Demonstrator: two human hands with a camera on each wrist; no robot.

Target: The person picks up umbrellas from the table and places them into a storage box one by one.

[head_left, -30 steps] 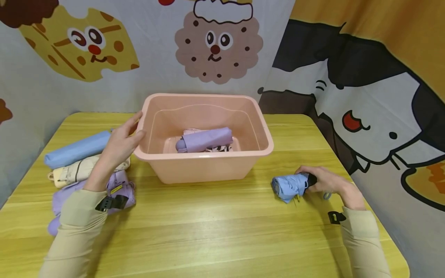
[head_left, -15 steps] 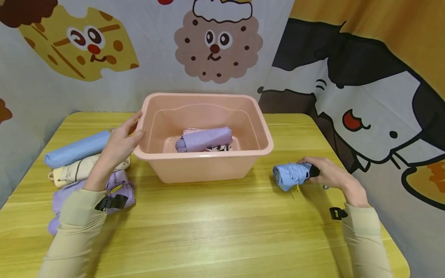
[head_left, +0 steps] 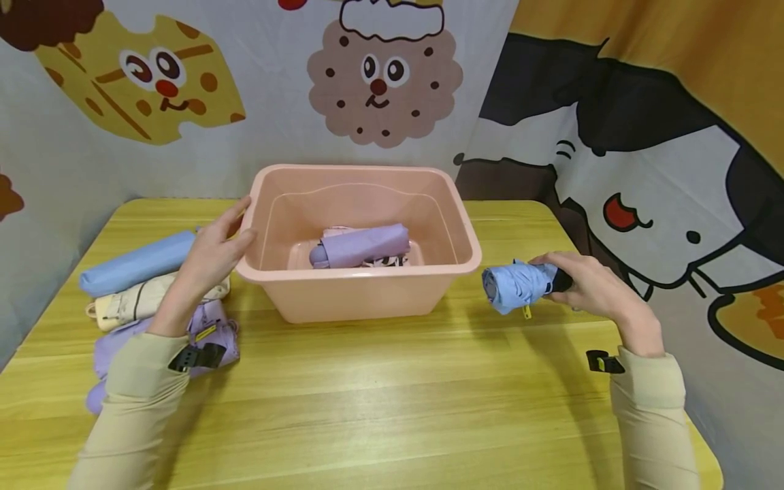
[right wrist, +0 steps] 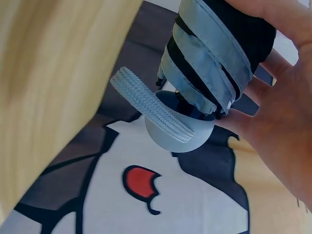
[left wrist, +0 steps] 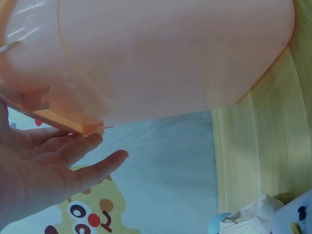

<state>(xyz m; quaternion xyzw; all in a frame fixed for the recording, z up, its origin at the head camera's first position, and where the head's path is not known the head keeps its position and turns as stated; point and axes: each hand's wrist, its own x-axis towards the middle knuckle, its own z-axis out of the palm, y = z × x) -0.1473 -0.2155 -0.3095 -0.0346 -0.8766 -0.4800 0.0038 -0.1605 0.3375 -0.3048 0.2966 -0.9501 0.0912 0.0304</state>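
Note:
My right hand (head_left: 597, 289) grips a folded light blue umbrella (head_left: 517, 284) by its black end, holding it above the table to the right of the pink plastic tub (head_left: 343, 296). In the right wrist view the umbrella (right wrist: 209, 63) shows its pale round handle and woven wrist strap (right wrist: 151, 105). My left hand (head_left: 211, 252) touches the tub's left rim; in the left wrist view its fingers (left wrist: 80, 148) extend loosely beneath that rim. Inside the tub lies a folded purple umbrella (head_left: 366, 246) over a black-and-white patterned one (head_left: 392, 261).
By my left forearm, a blue folded umbrella (head_left: 137, 262), a cream one (head_left: 137, 303) and purple ones (head_left: 211, 337) lie in a pile on the wooden table (head_left: 380, 401). A cartoon-printed curtain (head_left: 263, 82) hangs behind the table.
My right hand has raised the light blue umbrella off the table, lifting it up and slightly forward. The left hand and the tub have stayed in place.

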